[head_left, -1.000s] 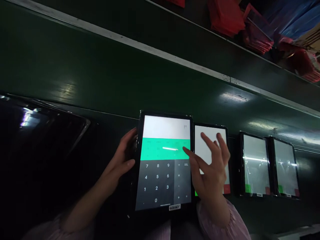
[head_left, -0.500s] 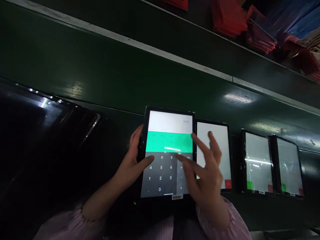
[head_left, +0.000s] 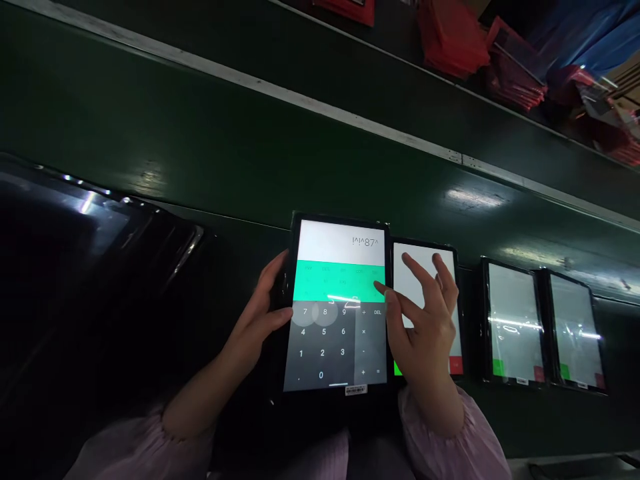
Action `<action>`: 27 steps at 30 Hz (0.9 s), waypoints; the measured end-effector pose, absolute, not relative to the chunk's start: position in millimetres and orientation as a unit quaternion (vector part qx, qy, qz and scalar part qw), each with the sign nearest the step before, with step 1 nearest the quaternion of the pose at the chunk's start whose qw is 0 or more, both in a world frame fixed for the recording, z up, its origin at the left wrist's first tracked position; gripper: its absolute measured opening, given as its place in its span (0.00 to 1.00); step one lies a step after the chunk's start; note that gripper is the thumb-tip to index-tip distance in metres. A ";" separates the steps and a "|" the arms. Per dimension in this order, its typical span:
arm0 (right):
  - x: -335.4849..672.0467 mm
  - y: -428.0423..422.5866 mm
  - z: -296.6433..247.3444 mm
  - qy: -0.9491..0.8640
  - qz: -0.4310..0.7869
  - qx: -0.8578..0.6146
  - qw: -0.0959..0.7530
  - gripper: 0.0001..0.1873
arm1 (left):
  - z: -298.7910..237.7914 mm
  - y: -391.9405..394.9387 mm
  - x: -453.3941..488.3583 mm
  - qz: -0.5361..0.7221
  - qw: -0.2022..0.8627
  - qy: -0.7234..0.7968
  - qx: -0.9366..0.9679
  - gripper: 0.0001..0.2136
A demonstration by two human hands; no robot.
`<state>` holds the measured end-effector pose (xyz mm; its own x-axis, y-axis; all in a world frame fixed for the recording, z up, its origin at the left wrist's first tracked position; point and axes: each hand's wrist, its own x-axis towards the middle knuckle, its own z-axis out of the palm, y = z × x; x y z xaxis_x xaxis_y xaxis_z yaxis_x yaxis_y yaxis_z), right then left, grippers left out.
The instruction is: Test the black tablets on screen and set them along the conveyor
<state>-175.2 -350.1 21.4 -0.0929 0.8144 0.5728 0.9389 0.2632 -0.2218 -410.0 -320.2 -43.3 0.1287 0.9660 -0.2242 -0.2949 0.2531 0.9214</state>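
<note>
A black-framed tablet shows a calculator screen, with a white strip on top, a green band of functions and dark number keys. The display strip carries a short line of characters, and the 7 and 8 keys have pale round highlights. Along its left edge my left hand grips it, thumb on the front rim and fingers round the side. My right hand has its fingers spread. Its index fingertip is at the right end of the green band; whether it touches the glass I cannot tell. A second tablet with a white screen lies partly behind that hand.
Two more white-screen tablets, a nearer one and a farther one, lie to the right. Dark glossy plastic-covered items fill the left. Red sleeves are piled on the far shelf beyond a pale metal strip.
My right hand has moved right and its index finger up to the green band. Characters were added to the display line. My left thumb has drawn back to the tablet's edge.
</note>
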 end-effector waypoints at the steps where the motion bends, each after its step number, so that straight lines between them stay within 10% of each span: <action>1: -174.2 -349.9 21.4 -0.731 -0.103 -0.599 0.310 0.16 | -42.7 -320.4 -409.7 0.487 0.654 0.448 0.366 0.37; 27: -172.5 -340.0 35.5 -0.754 -0.083 -0.572 0.313 0.14 | -46.5 -317.9 -413.5 0.506 0.699 0.373 0.340 0.33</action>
<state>-172.5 -340.0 35.5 -0.1503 0.8106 0.5660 0.9139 0.3323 -0.2332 -413.5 -317.9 -46.5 0.2088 0.9617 -0.1773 -0.4535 0.2559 0.8537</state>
